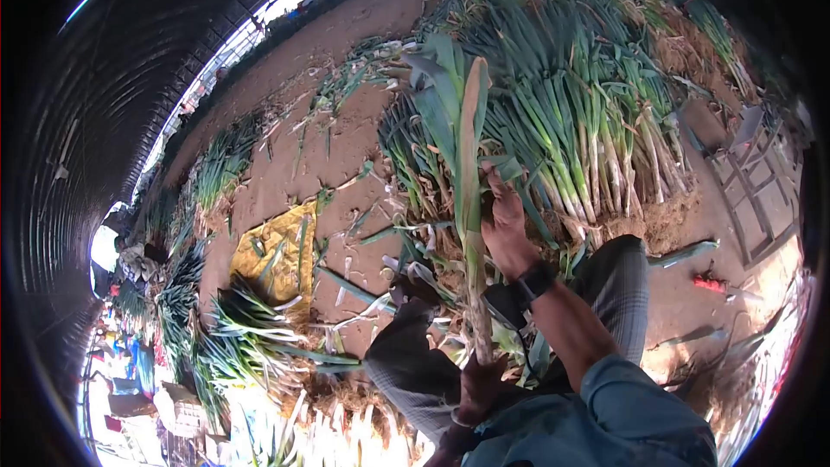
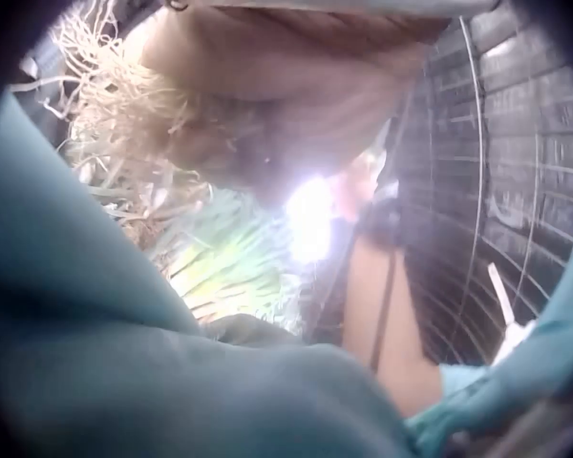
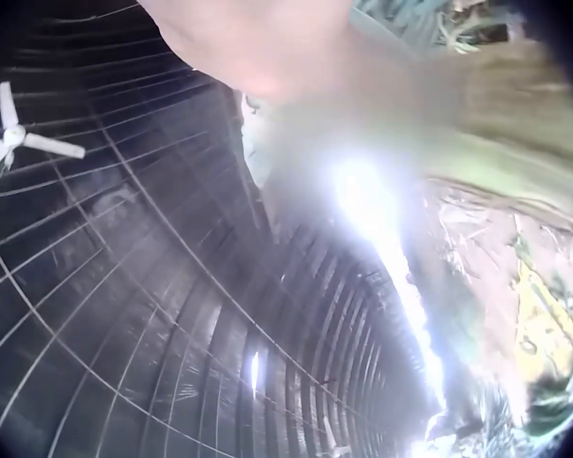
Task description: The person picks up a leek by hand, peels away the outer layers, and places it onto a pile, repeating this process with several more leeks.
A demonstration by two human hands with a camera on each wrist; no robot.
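Observation:
A long leek [image 1: 471, 272] stands nearly upright before the person, with broad green leaves at the top and a dirty, pale stalk below. Low down, the left hand [image 1: 478, 385] grips its bottom end close to the lap. The right hand [image 1: 506, 225], with a dark band on its wrist, holds the leek higher up, where the leaves fan out; a strip of leaf [image 1: 504, 164] shows at its fingertips. In the left wrist view the left hand [image 2: 277, 95] is blurred, with pale stringy roots [image 2: 95, 57] beside it. The stalk passes the right hand [image 3: 258, 38] in the right wrist view.
A large pile of leeks [image 1: 553, 121] lies ahead and to the right. At the left are a yellow sack [image 1: 277, 251] and another leek bunch [image 1: 251, 329]. A metal frame [image 1: 761, 190] and a red-handled tool [image 1: 713, 284] lie at the right. Leaf scraps litter the ground.

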